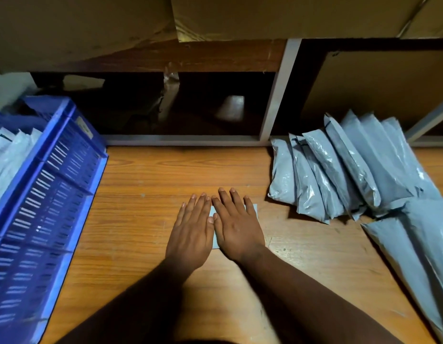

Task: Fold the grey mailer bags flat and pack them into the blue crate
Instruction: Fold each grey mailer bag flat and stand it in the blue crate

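Observation:
A small folded grey mailer bag lies on the wooden table in the middle, mostly hidden under my hands. My left hand and my right hand lie side by side with straight fingers, pressing flat on it. The blue crate stands at the left, and several folded grey bags stand inside it. A pile of several grey mailer bags leans at the right, with a larger grey bag lying at the right edge.
The wooden table runs between crate and pile. Behind it a grey metal shelf frame borders a dark opening. Brown cardboard boxes sit above, and another cardboard sheet stands behind the pile.

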The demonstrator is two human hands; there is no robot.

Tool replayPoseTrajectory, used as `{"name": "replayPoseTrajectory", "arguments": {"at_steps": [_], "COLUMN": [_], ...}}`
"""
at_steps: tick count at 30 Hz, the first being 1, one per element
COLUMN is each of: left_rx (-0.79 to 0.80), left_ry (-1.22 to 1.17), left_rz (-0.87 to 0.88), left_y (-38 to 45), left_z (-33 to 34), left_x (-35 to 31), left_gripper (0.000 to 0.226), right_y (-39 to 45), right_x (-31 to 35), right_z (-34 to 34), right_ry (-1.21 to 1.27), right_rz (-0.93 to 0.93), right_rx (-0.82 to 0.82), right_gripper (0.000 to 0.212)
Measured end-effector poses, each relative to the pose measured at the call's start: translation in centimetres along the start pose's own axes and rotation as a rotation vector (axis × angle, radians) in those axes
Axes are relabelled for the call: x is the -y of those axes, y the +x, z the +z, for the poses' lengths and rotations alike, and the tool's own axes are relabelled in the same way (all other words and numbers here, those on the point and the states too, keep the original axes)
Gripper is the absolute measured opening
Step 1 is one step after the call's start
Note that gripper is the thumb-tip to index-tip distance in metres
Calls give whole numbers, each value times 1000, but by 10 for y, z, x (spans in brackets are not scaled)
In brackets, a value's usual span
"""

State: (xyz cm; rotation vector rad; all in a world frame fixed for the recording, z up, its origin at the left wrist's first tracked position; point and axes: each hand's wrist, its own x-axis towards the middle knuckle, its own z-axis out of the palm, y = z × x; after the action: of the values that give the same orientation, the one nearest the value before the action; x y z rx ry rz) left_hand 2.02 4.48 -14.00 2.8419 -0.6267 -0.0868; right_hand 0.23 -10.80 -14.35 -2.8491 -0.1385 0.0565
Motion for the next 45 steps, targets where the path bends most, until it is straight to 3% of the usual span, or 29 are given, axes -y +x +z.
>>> {"name": "replayPoseTrajectory", "arguments": {"at_steps": [9,13,16,19,22,26,28,32,34,36,38,41,45], "left_rx": [91,152,114,180,48,-273,-283,-86,-97,-162,-182,-99,-25], "left_ry": [-3,-151,-260,-341,-400,-354,-316,-299,-303,-329,-320,-184,-93], "left_rz": [-10,26,61,38,61,213,233,183,157,112,63,5,-27], "left_y": [-7,-3,3,14,16,2,-8,-37,-49,-47,-34,-13,-10], "left_z": [-4,-16,-34,-63,-91,-102,-86,-37,-28,-29,-29,-19,-3], "left_x": [18,27,42,39,37,32,30,37,37,32,22,9,11], "left_gripper": [78,77,55,22,24,25,31,30,24,26,39,59,66], "right_y": [-27,-25,-19,-10,-7,-18,-26,-55,-65,-61,-43,-10,-1], "right_x": [-30,-39,-46,-37,-29,-22,-20,-28,-32,-31,-22,-3,4], "right_z": [-7,-19,-41,-68,-99,-113,-99,-50,-42,-45,-45,-33,-6], "right_ry": [13,116,146,144,247,310,252,201,213,242,196,70,24], "right_rz": [59,16,-31,-34,-79,-202,-217,-187,-148,-118,-126,-111,-60], "right_rx": [10,64,59,88,1,-321,-362,-161,-82,-113,-141,-57,21], "right_gripper": [63,62,54,45,41,25,22,20,26,31,34,48,57]}}
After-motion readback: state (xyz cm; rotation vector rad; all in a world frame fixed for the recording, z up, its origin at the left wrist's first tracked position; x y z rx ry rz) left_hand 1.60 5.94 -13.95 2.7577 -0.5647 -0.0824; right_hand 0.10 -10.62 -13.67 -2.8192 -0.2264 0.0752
